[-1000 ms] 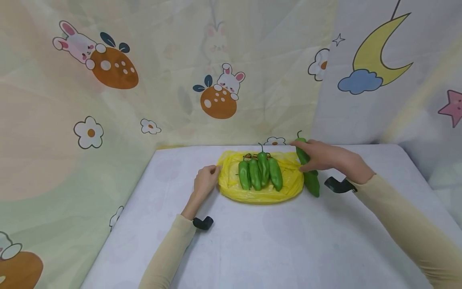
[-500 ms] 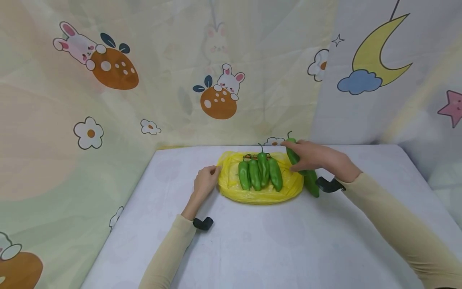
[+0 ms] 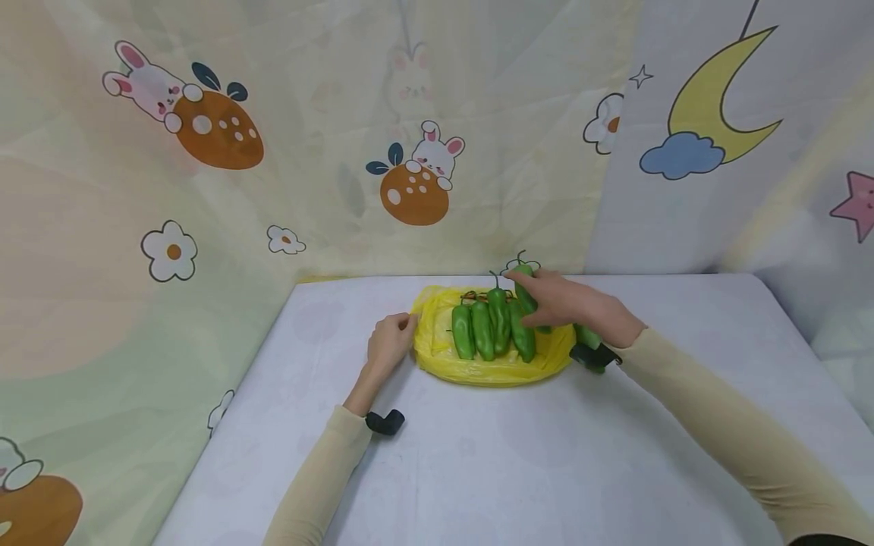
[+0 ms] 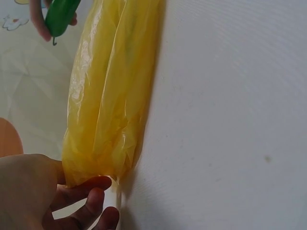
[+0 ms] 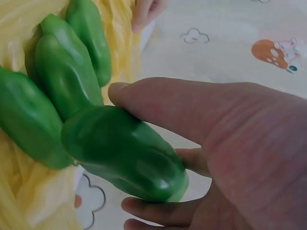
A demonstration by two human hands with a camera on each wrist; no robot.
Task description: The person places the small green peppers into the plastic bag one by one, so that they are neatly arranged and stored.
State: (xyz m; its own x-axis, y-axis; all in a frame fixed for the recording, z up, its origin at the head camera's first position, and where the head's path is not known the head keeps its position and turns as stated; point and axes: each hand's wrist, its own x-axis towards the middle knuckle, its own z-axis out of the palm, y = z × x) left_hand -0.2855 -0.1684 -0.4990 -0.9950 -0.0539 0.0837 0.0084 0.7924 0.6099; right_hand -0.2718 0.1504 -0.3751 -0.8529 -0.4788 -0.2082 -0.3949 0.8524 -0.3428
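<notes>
A yellow plastic bag [image 3: 495, 374] lies on the table with several green peppers [image 3: 482, 331] side by side on it. At the bag's left edge, my left hand [image 3: 391, 343] pinches the plastic between thumb and forefinger; the left wrist view shows this grip on the bag [image 4: 112, 96] closely. My right hand [image 3: 570, 299] holds another green pepper [image 3: 523, 282] above the bag's right part, its stem pointing up and away. Thumb and fingers grip that pepper [image 5: 127, 151] from both sides in the right wrist view.
One more green pepper [image 3: 589, 338] lies right of the bag, partly hidden by the right wrist and its black camera [image 3: 594, 356]. A white cloth covers the table [image 3: 478, 462]. Behind it hangs a printed curtain [image 3: 328, 152].
My right hand has moved left with its pepper, from beside the bag's right edge to over the bag, near the peppers there. The left hand keeps its place.
</notes>
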